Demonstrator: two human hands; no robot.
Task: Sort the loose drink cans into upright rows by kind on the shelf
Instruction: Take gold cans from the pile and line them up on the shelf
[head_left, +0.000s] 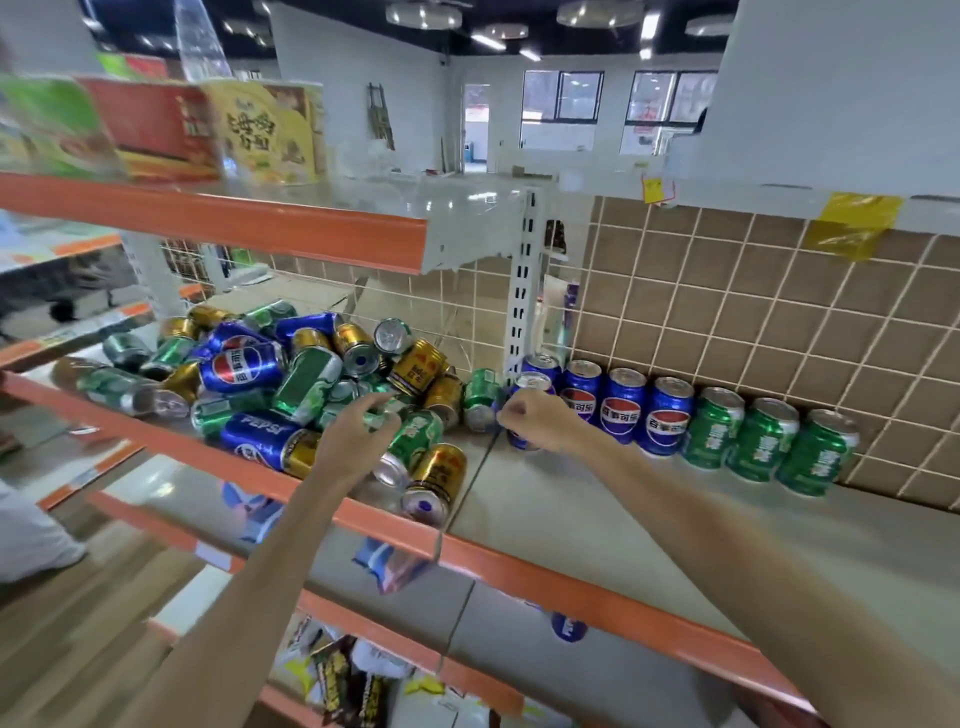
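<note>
Right hand (527, 418) curls round an upright blue can (530, 395) at the near end of the blue row (631, 410), with the green row (769, 441) farther out to its right along the tiled wall. Left hand (358, 441) reaches into the loose pile (291, 374), fingers half-curled over a green can (410, 441) lying on its side just beyond its fingertips, long axis slanting toward the shelf (571, 519) edge; whether it grips yet, I cannot tell.
</note>
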